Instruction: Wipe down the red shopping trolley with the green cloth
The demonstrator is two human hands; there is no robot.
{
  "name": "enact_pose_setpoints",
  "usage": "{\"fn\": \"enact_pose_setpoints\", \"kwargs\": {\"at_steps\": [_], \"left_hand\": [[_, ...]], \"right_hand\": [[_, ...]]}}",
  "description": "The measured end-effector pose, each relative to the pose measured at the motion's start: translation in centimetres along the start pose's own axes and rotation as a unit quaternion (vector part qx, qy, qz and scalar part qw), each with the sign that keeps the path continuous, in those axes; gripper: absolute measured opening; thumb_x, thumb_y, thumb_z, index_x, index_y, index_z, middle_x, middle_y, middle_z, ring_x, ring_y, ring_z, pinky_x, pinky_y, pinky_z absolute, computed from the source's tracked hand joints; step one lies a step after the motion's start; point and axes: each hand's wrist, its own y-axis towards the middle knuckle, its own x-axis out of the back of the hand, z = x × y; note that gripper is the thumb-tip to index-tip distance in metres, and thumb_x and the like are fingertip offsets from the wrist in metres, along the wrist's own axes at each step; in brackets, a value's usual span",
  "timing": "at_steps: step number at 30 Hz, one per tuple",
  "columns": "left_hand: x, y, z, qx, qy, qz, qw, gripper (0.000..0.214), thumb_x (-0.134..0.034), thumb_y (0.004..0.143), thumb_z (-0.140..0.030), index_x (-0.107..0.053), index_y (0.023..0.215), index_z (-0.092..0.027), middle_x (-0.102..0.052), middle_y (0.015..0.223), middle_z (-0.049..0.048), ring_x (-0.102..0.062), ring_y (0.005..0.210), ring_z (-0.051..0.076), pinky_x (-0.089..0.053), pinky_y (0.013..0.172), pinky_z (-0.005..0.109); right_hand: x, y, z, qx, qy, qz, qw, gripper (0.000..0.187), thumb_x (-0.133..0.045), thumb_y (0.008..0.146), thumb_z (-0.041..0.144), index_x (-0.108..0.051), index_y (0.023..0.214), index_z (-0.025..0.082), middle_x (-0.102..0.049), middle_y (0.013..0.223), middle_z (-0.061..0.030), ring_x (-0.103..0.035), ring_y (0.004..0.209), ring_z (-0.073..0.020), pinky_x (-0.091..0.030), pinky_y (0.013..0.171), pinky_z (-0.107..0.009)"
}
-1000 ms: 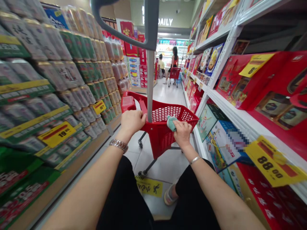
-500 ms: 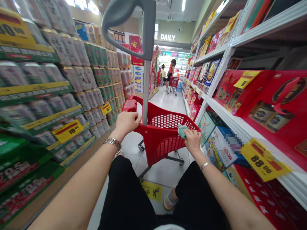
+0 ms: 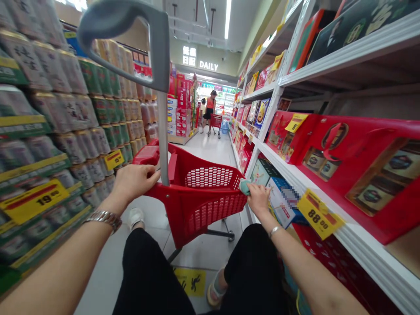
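Observation:
A red plastic shopping cart point(image 3: 203, 205) stands between my knees, its mesh basket facing away from me. A grey loop handle point(image 3: 160, 52) rises from it on a metal pole. My left hand point(image 3: 139, 179) is closed over the cart's near left edge, beside the pole, with a metal watch on the wrist. At the basket's right corner, my right hand point(image 3: 259, 197) grips a pale green cloth point(image 3: 244, 187), which touches the red rim. A silver bracelet circles that wrist.
Stacked canned drinks point(image 3: 72, 109) line the left side. White shelving point(image 3: 328, 188) with red gift boxes point(image 3: 370, 166) runs close along the right. Ahead, a person point(image 3: 210, 109) stands by another red cart point(image 3: 216, 121) in the aisle. A yellow floor sticker point(image 3: 190, 281) lies below.
The view has swung right, so the cart, shelves and cans appear farther left. My left hand stays on the cart's edge. My right hand still grips the cloth at the basket's right corner.

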Motion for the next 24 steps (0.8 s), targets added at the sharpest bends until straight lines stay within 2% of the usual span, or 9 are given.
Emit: {"fn": "enact_pose_setpoints", "kwargs": {"at_steps": [2,4,8,11,13,16,20,24], "left_hand": [[0.3,0.0,0.1,0.0,0.001,0.001,1.0,0.047,-0.034,0.085,-0.051,-0.068,0.071,-0.022,-0.075,0.086,0.0106,-0.066,0.083,0.025,-0.031,0.061,0.029],[0.5,0.0,0.1,-0.001,0.0,-0.002,1.0,0.048,-0.032,0.086,-0.051,-0.066,0.07,-0.021,-0.075,0.086,0.0109,-0.065,0.083,0.024,-0.03,0.06,0.028],[0.4,-0.5,0.4,-0.01,0.004,-0.005,1.0,0.047,-0.031,0.087,-0.049,-0.063,0.069,-0.021,-0.075,0.085,0.0107,-0.065,0.082,0.023,-0.031,0.061,0.027],[0.3,-0.8,0.8,-0.012,0.016,-0.006,1.0,0.046,-0.03,0.087,-0.05,-0.063,0.069,-0.021,-0.075,0.084,0.011,-0.066,0.082,0.023,-0.032,0.062,0.028],[0.3,-1.0,1.2,-0.004,0.016,-0.011,1.0,0.046,-0.031,0.086,-0.051,-0.063,0.069,-0.022,-0.074,0.083,0.0109,-0.065,0.081,0.024,-0.033,0.062,0.028],[0.4,-1.1,1.9,0.016,0.006,-0.012,1.0,0.043,-0.032,0.082,-0.052,-0.063,0.071,-0.024,-0.072,0.08,0.0091,-0.064,0.079,0.025,-0.034,0.061,0.029],[0.6,-0.9,3.1,0.038,-0.003,0.001,0.999,0.042,-0.032,0.075,-0.055,-0.062,0.068,-0.025,-0.067,0.074,0.0088,-0.059,0.076,0.026,-0.034,0.063,0.03],[0.6,-0.9,4.4,0.055,-0.007,-0.006,0.998,0.045,-0.031,0.072,-0.058,-0.064,0.069,-0.027,-0.061,0.07,0.0086,-0.051,0.069,0.024,-0.032,0.063,0.03]], "right_hand": [[1.0,0.5,3.5,0.025,0.047,-0.032,0.998,0.041,-0.059,0.076,0.006,-0.072,0.112,0.022,-0.075,0.107,-0.007,-0.051,0.096,-0.0239,-0.028,0.088,-0.04],[2.2,1.1,8.1,0.076,0.116,-0.072,0.988,0.043,-0.06,0.077,0.008,-0.07,0.116,0.023,-0.074,0.111,-0.0059,-0.05,0.1,-0.0246,-0.029,0.092,-0.041],[4.9,1.8,17.0,0.145,0.202,-0.103,0.963,0.038,-0.06,0.085,0.013,-0.068,0.12,0.025,-0.072,0.12,-0.0032,-0.049,0.105,-0.0239,-0.029,0.099,-0.043],[6.1,1.5,20.7,0.151,0.22,-0.103,0.958,0.036,-0.06,0.09,0.017,-0.067,0.124,0.027,-0.071,0.124,-0.002,-0.048,0.109,-0.0236,-0.028,0.1,-0.044],[6.4,0.9,21.4,0.152,0.221,-0.097,0.958,0.033,-0.059,0.092,0.018,-0.067,0.123,0.028,-0.071,0.123,-0.0014,-0.048,0.109,-0.0227,-0.029,0.099,-0.044],[6.0,0.0,20.8,0.155,0.216,-0.088,0.96,0.03,-0.056,0.095,0.016,-0.068,0.12,0.027,-0.072,0.122,-0.0003,-0.049,0.106,-0.0208,-0.029,0.098,-0.042],[4.8,-0.7,18.1,0.135,0.179,-0.054,0.973,0.024,-0.057,0.095,0.015,-0.069,0.113,0.025,-0.073,0.117,-0.0014,-0.049,0.101,-0.0205,-0.029,0.095,-0.041],[3.2,-1.6,14.3,0.122,0.147,-0.019,0.981,0.023,-0.057,0.095,0.013,-0.069,0.112,0.024,-0.073,0.114,-0.0023,-0.048,0.099,-0.0208,-0.027,0.093,-0.041]]}}
